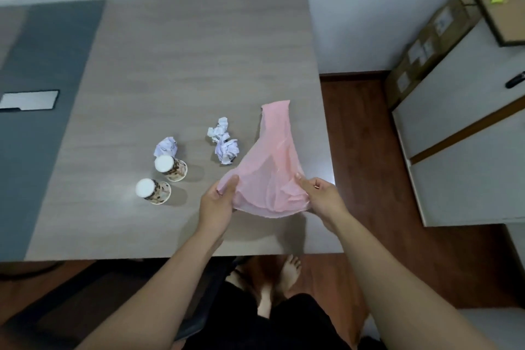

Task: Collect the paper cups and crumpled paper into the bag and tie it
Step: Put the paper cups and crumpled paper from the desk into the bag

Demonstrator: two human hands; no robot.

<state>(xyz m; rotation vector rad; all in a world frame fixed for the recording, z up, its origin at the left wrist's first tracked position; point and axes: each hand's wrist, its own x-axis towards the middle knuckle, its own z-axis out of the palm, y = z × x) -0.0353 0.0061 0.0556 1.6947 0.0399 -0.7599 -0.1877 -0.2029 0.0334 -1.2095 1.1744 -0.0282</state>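
Note:
A thin pink plastic bag (pixel 270 167) hangs over the table's near right part, its far end trailing toward the right edge. My left hand (pixel 217 203) pinches its near left rim and my right hand (pixel 321 194) grips its near right rim. Two paper cups stand upside down to the left: one (pixel 170 167) farther, one (pixel 153 191) nearer. A crumpled paper ball (pixel 166 146) lies just behind the farther cup. Two more crumpled papers lie mid-table: one (pixel 219 129) farther, one (pixel 227 150) close to the bag.
The grey wooden table (pixel 184 65) ends near the bag on the right, with brown floor beyond. A white cabinet (pixel 468 136) and cardboard boxes (pixel 426 45) stand at the right. A dark flat device (pixel 28 99) lies at the far left. My feet show below the table's front edge.

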